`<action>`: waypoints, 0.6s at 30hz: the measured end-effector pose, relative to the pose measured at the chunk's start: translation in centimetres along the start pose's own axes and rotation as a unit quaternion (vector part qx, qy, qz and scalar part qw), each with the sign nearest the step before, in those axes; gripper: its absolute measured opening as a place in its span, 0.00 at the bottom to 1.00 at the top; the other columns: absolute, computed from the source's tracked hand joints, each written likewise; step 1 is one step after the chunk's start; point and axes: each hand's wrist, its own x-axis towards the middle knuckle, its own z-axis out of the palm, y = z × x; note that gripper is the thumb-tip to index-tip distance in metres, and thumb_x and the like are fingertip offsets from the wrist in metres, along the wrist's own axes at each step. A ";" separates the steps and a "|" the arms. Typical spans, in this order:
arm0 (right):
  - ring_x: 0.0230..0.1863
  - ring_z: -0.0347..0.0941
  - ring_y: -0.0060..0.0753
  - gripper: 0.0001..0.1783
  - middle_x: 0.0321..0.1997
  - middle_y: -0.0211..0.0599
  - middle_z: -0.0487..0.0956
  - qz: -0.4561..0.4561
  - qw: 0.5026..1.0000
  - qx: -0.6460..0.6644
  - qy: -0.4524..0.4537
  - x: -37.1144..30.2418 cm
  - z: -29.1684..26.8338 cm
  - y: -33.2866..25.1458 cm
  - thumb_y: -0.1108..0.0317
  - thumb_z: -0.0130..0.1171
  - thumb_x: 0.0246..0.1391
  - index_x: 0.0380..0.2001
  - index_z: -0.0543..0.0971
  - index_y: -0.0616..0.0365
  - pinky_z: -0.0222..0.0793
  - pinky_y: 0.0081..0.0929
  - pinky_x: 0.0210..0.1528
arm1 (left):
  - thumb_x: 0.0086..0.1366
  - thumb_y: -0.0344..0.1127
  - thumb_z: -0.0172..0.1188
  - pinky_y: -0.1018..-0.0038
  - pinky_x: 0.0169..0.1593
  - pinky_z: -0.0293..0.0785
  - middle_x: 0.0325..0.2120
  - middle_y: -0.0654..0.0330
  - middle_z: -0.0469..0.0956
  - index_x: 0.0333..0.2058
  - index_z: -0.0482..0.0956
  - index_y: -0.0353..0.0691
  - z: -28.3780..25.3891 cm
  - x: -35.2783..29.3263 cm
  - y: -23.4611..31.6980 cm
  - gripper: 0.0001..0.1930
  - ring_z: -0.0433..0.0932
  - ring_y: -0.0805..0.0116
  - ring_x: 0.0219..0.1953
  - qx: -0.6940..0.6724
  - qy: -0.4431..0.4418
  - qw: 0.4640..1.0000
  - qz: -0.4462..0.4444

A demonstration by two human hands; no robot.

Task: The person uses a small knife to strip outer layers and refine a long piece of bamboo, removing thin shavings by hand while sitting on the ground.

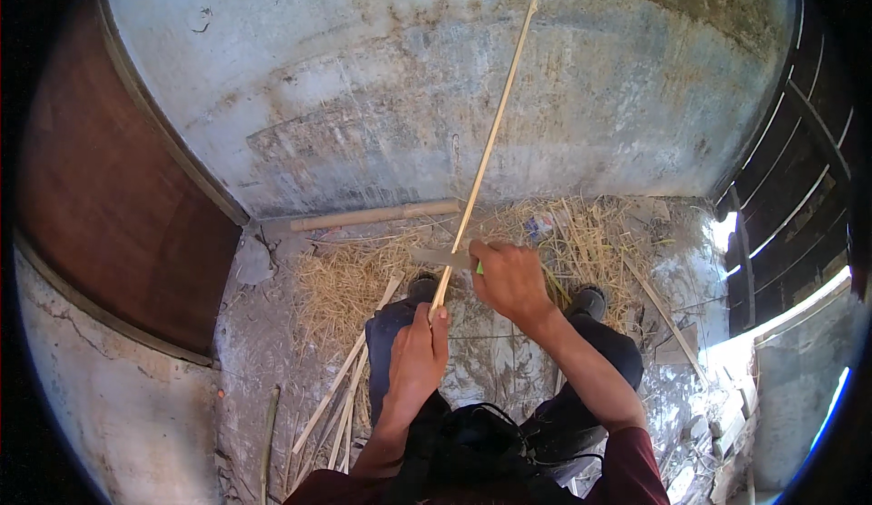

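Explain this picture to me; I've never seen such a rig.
There is no machine here, just a person working bare-handed. The one picture comes from a fisheye camera worn on the head, looking down, so straight edges bend near the rim. The left hand grips the near part of a long pale strip; the right hand holds a knife, its blade lying across the strip. On the floor lie straw-like shavings, loose strips and a thick pale pole.

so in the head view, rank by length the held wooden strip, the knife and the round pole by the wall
1. Held wooden strip
2. Round pole
3. Knife, its handle mostly hidden by the right hand
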 end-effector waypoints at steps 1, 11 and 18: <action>0.28 0.83 0.55 0.11 0.26 0.49 0.83 0.011 1.000 0.000 -0.010 0.0 0.4 0.1 0.64 0.67 0.48 0.34 0.80 0.57 0.79 0.50 0.31 | 0.80 0.41 0.49 0.40 0.31 0.67 0.21 0.37 0.76 0.42 0.71 0.34 0.2 0.1 0.0 0.13 0.77 0.29 0.28 0.020 -0.004 1.000 -0.010; 0.29 0.83 0.58 0.07 0.26 0.54 0.83 0.072 0.996 -0.044 -0.021 0.5 3.9 2.7 0.67 0.64 0.45 0.29 0.86 0.57 0.81 0.51 0.36 | 0.80 0.40 0.49 0.40 0.31 0.69 0.23 0.34 0.77 0.41 0.75 0.30 3.3 1.7 -0.7 0.16 0.78 0.27 0.30 0.083 -0.012 0.995 -0.056; 0.23 0.83 0.51 0.06 0.21 0.50 0.81 0.027 0.994 -0.097 0.045 0.1 6.0 4.3 0.68 0.64 0.46 0.20 0.81 0.56 0.79 0.45 0.25 | 0.80 0.40 0.49 0.40 0.30 0.69 0.22 0.33 0.77 0.40 0.75 0.28 4.3 2.1 -1.1 0.17 0.78 0.27 0.29 0.081 -0.006 0.996 -0.039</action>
